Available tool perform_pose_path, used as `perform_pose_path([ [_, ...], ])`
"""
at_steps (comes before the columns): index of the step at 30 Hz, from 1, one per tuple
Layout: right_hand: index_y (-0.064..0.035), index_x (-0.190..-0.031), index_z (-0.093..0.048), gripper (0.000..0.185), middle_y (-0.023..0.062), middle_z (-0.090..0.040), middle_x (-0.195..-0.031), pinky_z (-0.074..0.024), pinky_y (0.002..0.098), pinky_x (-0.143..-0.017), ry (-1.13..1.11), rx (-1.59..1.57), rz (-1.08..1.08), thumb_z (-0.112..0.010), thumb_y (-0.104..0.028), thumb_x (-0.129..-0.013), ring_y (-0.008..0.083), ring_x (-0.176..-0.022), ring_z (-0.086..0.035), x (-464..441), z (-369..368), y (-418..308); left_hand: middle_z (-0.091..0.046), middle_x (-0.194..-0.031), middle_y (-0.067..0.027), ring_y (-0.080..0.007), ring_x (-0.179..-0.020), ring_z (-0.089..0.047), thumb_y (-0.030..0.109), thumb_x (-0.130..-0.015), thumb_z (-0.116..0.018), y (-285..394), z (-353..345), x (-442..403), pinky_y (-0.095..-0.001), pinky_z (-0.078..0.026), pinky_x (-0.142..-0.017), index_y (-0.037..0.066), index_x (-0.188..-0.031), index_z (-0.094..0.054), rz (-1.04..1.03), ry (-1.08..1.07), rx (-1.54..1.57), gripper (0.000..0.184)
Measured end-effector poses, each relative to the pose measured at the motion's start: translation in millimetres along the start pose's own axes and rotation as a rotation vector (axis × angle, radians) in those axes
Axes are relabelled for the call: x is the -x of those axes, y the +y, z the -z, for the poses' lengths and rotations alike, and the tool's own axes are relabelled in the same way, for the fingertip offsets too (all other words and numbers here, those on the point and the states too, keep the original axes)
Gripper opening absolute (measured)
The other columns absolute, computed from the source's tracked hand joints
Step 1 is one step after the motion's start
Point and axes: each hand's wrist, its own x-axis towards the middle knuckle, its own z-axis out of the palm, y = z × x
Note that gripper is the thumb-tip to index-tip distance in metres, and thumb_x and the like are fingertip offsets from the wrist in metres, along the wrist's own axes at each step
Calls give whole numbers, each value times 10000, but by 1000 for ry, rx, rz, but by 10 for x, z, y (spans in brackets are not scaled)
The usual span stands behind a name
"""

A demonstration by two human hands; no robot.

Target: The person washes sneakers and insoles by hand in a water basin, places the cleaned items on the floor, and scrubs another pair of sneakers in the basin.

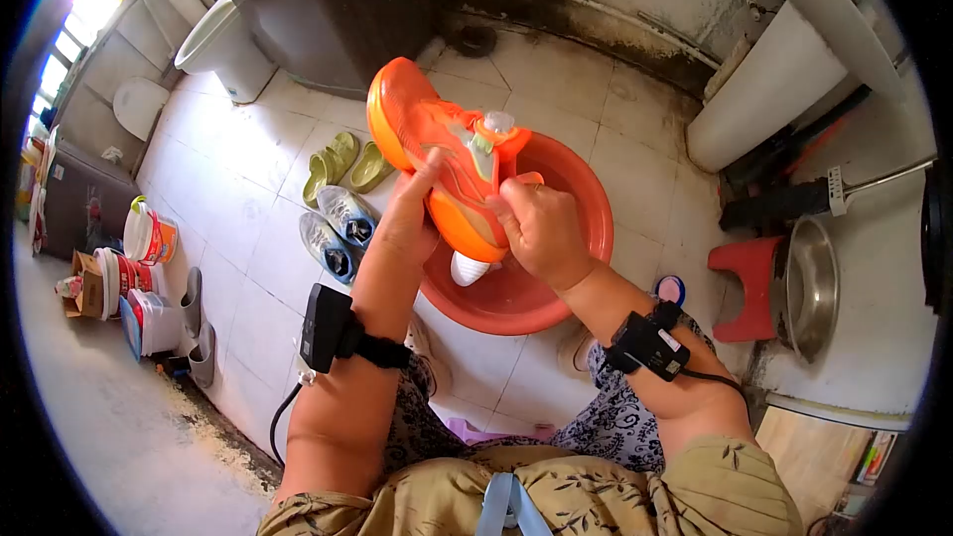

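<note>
Above a red plastic basin (pixel 599 201), I hold up an orange running shoe (pixel 402 114), tilted on its side. My left hand (pixel 409 213) is closed round its lower edge, thumb laid on the upper. My right hand (pixel 541 230) is closed at the shoe's other side, fingers bent against its opening; what exactly they pinch is hidden. A clear, knob-like piece (pixel 498 122) shows near the shoe's orange tongue or collar. Below the shoe, a white ribbed object (pixel 468 269) is partly covered, and I cannot tell what it is.
Green clogs (pixel 342 161) and clear-and-blue shoes (pixel 336 228) lie left of the basin. Buckets (pixel 154 234) and grey slippers (pixel 201 352) stand farther left. On the right are a red stool (pixel 740 290), a steel bowl (pixel 812 288) and a small round pink-and-blue container (pixel 670 289).
</note>
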Motion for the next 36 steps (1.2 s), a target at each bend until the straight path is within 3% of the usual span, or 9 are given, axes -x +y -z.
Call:
perform_pose_path([
  [3,-44,-767,-524,312,142,-583,-643,-443,393,-529,-145,-50,65,-527,-337,-874,300,-612,-590,86,-17,16,-569,-1113,-113,-242,-993,-579,227,-829,-630,71,18,-6,-391,-482,-865,53,-1189,-455,-78,-49,-62,437],
  [5,-48,-927,-575,345,118,-628,-813,-472,327,-679,-371,-756,-375,-518,-386,-885,214,-776,-609,127,-3,27,-570,-1113,-105,-229,-974,-583,193,-811,-653,64,-30,11,-380,-486,-848,49,-1168,-481,-100,-46,-89,422],
  [6,-48,-927,-575,345,118,-628,-813,-472,327,-679,-374,-754,-375,-518,-386,-885,214,-776,-609,102,33,38,-581,-1079,-93,-207,-960,-585,165,-802,-658,43,-32,9,-355,-490,-830,45,-1157,-486,-107,-42,-158,412],
  [8,-76,-1215,-480,511,52,-536,-1130,-411,333,-861,-388,-1390,-755,-488,-467,-886,162,-987,-523,12,128,74,-595,-1040,-75,-174,-935,-583,135,-769,-690,6,-62,36,-318,-490,-804,38,-1136,-507,-116,-16,-283,421],
  [11,-93,-1240,-455,517,45,-504,-1183,-359,347,-926,-260,-1585,-982,-463,-477,-894,155,-1047,-473,22,125,166,-598,-1030,-69,-172,-923,-583,134,-742,-711,-67,-90,35,-304,-481,-798,32,-1132,-514,-182,-51,-438,449],
  [21,-43,-1214,-484,389,72,-547,-1174,-389,360,-926,-89,-1609,-760,-458,-302,-924,193,-1088,-507,-39,101,309,-609,-1000,-50,-154,-894,-581,127,-741,-694,27,-184,41,-295,-471,-787,36,-1101,-539,-290,-73,-677,402],
  [24,-44,-1205,-473,395,93,-543,-1181,-384,404,-930,-78,-1691,-798,-397,-329,-941,225,-1089,-510,-70,165,279,-544,-1119,-54,-143,-1014,-524,22,-688,-721,0,-213,21,-289,-453,-849,51,-1243,-394,-220,-121,-614,645],
  [30,-99,-1215,-458,410,90,-558,-1134,-453,374,-810,-8,-1796,-890,-301,-363,-944,234,-1005,-552,-163,169,271,-478,-1224,-139,-239,-1142,-474,161,-550,-832,-190,-267,55,-348,-395,-943,47,-1341,-256,-489,-123,-950,986],
  [36,14,-1151,-439,486,176,-511,-1172,-394,438,-972,308,-1707,-1000,-239,-379,-945,303,-1100,-512,-309,225,115,-477,-1220,-158,-286,-1132,-474,180,-560,-832,-235,-511,130,-361,-390,-942,-1,-1318,-274,-729,-165,-1164,958],
])
